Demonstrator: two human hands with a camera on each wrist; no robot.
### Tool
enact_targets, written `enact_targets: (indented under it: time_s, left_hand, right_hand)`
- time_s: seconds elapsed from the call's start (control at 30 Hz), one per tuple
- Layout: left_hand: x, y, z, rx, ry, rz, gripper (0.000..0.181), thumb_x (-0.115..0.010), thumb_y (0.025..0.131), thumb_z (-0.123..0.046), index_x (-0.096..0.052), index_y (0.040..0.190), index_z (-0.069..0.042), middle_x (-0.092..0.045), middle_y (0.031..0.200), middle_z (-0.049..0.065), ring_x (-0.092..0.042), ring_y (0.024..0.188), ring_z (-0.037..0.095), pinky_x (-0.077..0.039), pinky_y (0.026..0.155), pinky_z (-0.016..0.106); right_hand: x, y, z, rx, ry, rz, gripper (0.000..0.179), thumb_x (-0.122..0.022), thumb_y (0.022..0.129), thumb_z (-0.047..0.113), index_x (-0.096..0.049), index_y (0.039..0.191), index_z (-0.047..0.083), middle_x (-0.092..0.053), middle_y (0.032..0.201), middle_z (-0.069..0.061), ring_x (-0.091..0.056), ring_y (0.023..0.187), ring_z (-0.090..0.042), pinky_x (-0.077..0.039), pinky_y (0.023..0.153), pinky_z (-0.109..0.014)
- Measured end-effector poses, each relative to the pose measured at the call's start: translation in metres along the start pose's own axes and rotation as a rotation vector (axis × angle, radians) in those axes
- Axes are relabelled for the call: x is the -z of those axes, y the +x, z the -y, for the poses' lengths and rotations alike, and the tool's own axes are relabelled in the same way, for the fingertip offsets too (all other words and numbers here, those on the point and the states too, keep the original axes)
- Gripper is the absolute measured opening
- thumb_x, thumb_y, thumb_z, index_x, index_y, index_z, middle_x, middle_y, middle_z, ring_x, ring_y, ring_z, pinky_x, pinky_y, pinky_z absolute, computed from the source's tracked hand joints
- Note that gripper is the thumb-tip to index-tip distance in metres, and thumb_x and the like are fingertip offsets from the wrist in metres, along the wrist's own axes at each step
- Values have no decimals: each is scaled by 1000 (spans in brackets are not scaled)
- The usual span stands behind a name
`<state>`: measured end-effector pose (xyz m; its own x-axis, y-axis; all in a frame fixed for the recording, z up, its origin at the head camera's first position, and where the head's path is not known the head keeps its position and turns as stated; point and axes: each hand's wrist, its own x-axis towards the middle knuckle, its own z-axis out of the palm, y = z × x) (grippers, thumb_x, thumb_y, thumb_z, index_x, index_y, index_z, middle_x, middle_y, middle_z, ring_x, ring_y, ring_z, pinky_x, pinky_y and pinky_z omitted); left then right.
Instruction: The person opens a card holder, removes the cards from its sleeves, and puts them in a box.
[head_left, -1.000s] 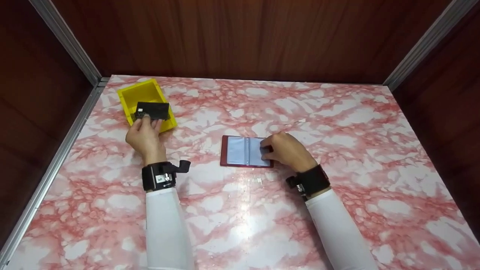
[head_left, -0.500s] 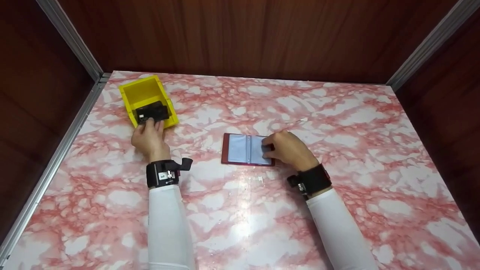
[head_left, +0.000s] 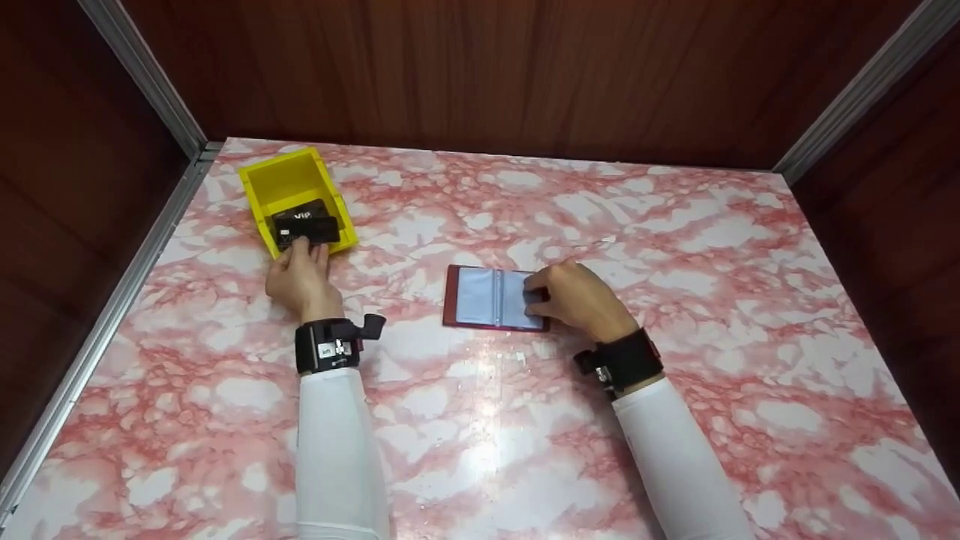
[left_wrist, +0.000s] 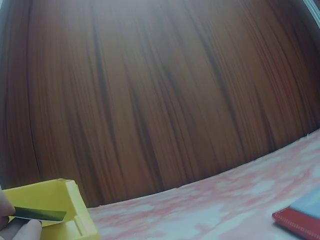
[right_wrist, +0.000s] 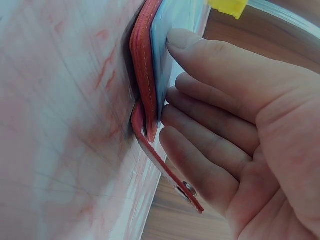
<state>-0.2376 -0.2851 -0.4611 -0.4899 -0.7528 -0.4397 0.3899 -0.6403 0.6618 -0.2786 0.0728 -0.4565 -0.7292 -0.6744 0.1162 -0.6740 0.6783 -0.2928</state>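
Note:
My left hand (head_left: 301,279) pinches a black card (head_left: 319,230) between thumb and fingers, over the front part of a yellow bin (head_left: 335,196). Behind it, a second black card (head_left: 304,212) marked "VIP" lies in the bin. The left wrist view shows the held card (left_wrist: 42,215) nearly edge-on between the fingertips. A red card holder (head_left: 451,296) lies spread open on the table, its clear sleeves (head_left: 475,295) facing up. My right hand (head_left: 574,296) rests its fingertips on the right-hand sleeve, fingers loosely bent. In the right wrist view, the holder's snap strap (right_wrist: 167,167) sticks out below its cover.
The table (head_left: 480,420) has a pink and white marbled top. Dark wood panels (head_left: 480,75) stand behind it and at both sides, with metal strips along the corners. A wrist camera band (head_left: 328,346) sits on each forearm.
My left hand has brought the card lower over the yellow bin, and the second card's "VIP" print now shows behind it. My right hand stays on the card holder.

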Motion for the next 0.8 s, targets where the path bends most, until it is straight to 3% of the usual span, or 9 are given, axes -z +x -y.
enact_targets:
  time_s: [0.13, 0.43, 0.57, 0.8]
  left_hand:
    - [0, 1, 2, 29, -52, -19, 15, -70, 77, 1, -60, 88, 3, -55, 124, 16, -65, 95, 27, -58, 75, 27]
    - [-2, -1, 3, 76, -141, -91, 35, -72, 75, 0, -61, 108, 1, -62, 118, 14, -67, 95, 24, -58, 73, 26]
    - [-3, -3, 4, 84, -165, -124, 35, -75, 73, -1, -63, 105, 2, -63, 117, 16, -68, 92, 24, -58, 74, 28]
    - [-2, -5, 6, 88, -207, -126, 34, -79, 69, -2, -64, 99, 4, -65, 111, 18, -68, 88, 26, -58, 74, 31]
  right_hand:
    - [0, 0, -1, 21, 2, -5, 15, -77, 73, 26, -62, 70, 22, -57, 65, 8, -47, 59, -10, -39, 54, -24]
    - [1, 0, 0, 28, 5, -5, 18, -76, 74, 26, -60, 68, 21, -56, 64, 7, -46, 58, -10, -38, 53, -24]
    - [1, 0, 0, 25, 5, -4, 19, -76, 74, 26, -60, 67, 21, -53, 62, 7, -44, 58, -10, -37, 53, -24]
    - [2, 0, 0, 24, 3, 6, 18, -76, 75, 27, -60, 69, 20, -53, 63, 6, -44, 60, -11, -37, 53, -25]
